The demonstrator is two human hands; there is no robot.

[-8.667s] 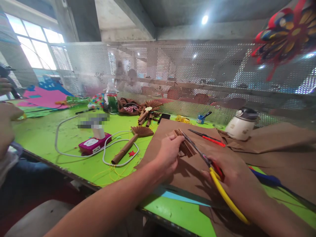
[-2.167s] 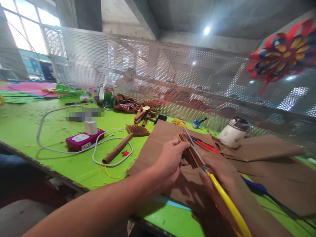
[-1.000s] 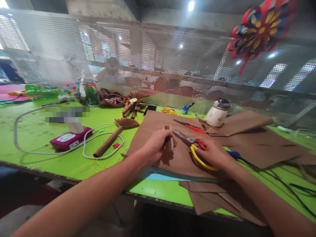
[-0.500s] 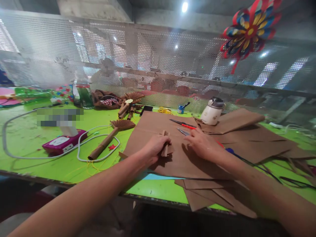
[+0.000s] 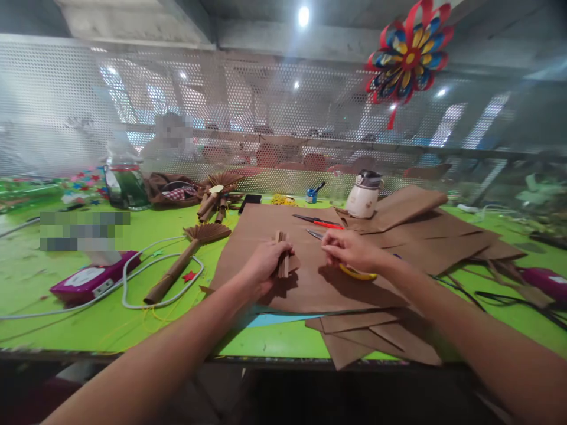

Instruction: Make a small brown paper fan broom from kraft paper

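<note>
My left hand [image 5: 269, 262] is closed around a small pleated bundle of brown paper [image 5: 282, 268], its folded edges sticking out past the thumb. Under it lies a large brown paper sheet [image 5: 252, 230]. To its right, my right hand [image 5: 348, 249] hovers with curled fingers; whether anything small is pinched there is hidden. A silver pointed tip [image 5: 314, 234] shows left of that hand, and a yellow handle [image 5: 358, 273] shows beneath the wrist; the middle is covered. Just beyond the fingers lies a dark-bladed tool with a red handle [image 5: 328, 224].
On the left are a paper fan with a rolled handle [image 5: 177, 265], a white cable [image 5: 126, 289] and a purple power strip [image 5: 91, 280]. A white flask [image 5: 364, 198] and a blue jar [image 5: 312, 195] stand behind. More brown paper [image 5: 443, 242] is stacked right, with scraps [image 5: 354, 336] at the front edge.
My right hand has drawn its fingers in and come up off the tools, uncovering the yellow handle. My left hand keeps the pleated paper. The view has shifted to the right.
</note>
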